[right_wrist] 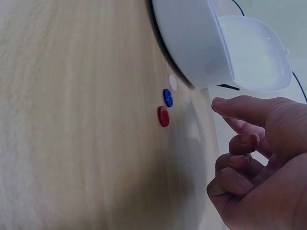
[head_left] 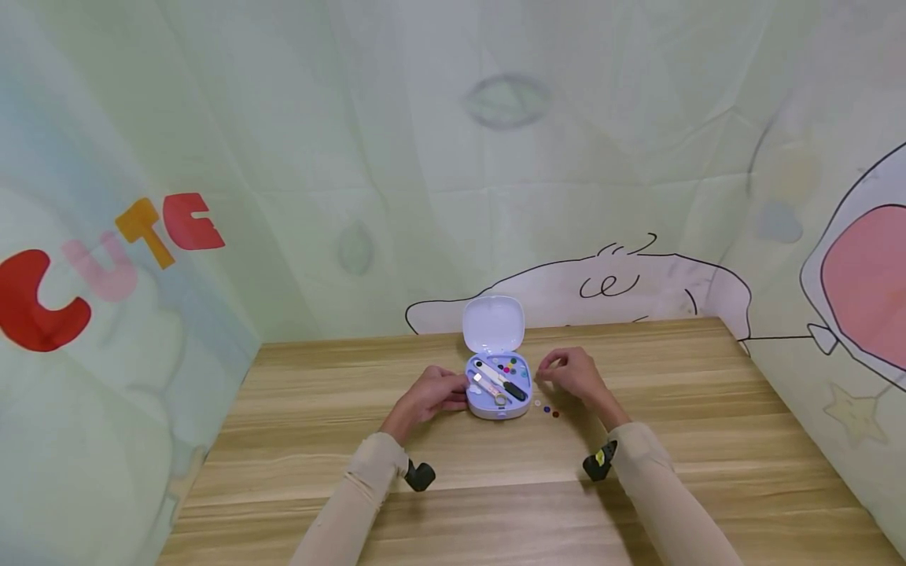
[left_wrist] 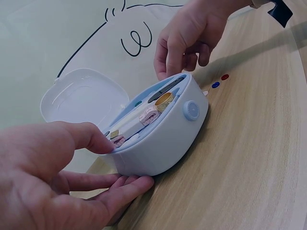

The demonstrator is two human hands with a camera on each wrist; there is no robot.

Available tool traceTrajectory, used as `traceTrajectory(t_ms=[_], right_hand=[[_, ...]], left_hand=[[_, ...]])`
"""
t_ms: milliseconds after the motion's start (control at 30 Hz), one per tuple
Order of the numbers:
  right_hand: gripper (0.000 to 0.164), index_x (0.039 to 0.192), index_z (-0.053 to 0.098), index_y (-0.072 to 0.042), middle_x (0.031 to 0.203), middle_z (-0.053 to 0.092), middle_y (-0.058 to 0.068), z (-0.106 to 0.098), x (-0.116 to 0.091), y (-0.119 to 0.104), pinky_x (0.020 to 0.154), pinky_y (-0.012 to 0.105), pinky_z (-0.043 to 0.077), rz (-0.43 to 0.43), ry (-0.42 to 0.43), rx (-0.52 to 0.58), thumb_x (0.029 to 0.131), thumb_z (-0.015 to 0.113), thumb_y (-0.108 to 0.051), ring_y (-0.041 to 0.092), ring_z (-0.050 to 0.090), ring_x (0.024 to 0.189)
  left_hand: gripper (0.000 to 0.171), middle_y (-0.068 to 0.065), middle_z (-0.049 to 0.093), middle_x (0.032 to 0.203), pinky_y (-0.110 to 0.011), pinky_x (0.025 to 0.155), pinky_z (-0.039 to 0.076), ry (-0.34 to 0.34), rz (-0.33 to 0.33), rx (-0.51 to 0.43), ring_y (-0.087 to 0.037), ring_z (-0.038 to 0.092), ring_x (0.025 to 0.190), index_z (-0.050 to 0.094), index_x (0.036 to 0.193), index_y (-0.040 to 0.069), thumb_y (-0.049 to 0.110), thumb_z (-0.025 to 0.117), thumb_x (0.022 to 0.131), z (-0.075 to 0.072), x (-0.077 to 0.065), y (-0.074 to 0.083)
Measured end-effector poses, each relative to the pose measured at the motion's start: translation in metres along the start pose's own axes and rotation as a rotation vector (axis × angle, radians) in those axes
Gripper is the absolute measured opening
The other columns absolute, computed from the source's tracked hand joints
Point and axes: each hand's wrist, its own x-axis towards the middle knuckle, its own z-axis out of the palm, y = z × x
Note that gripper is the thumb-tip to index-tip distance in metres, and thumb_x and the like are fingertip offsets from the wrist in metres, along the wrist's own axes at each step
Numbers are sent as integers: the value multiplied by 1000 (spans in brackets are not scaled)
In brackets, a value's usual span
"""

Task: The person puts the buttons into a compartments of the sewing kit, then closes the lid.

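Observation:
A pale lilac sewing box (head_left: 488,413) sits on the table with its lid (head_left: 493,324) raised. My left hand (head_left: 435,391) grips the box's left side, thumb on the rim and fingers low against the wall. Inside lie a black-handled tool (head_left: 514,390), a pinkish rolled strip (left_wrist: 149,115), a gold ring-shaped piece (left_wrist: 164,99) and several coloured buttons (head_left: 511,366). Beside the right wall, my right hand (right_wrist: 259,158) pinches a small dark button (right_wrist: 213,108), mostly hidden by the thumb and seen edge-on; its other fingers are curled.
Outside the box, near its front right corner, a white button (right_wrist: 173,82), a blue button (right_wrist: 168,97) and a red button (right_wrist: 163,116) lie in a row on the wooden table (head_left: 340,472). A printed cloth (head_left: 425,196) hangs close behind the table's back edge.

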Motion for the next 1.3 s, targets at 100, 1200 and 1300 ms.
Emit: traceTrajectory(t_ms=[100, 1200, 1300], right_hand=[[10, 96, 76, -10, 92, 59, 9, -1, -1, -3, 67, 32, 45, -6, 1, -4, 93, 78, -19, 26, 53, 85], [26, 108, 73, -13, 113, 64, 7, -4, 3, -37, 72, 32, 43, 71, -59, 206, 93, 79, -32, 29, 50, 99], [27, 109, 74, -12, 112, 65, 7, -1, 6, -37, 66, 29, 41, 74, -71, 250, 92, 80, -31, 26, 51, 85]], left_hand=[[21, -16, 71, 98, -37, 86, 63, 3, 4, 4, -18, 68, 82, 65, 111, -13, 3, 60, 99, 0, 0, 0], [26, -19, 70, 105, -39, 89, 62, 12, -16, 1, -20, 68, 87, 62, 119, -14, 5, 60, 101, 0, 1, 1], [26, -19, 70, 105, -39, 90, 62, 11, -21, -2, -20, 68, 87, 62, 119, -14, 4, 60, 101, 1, 0, 1]])
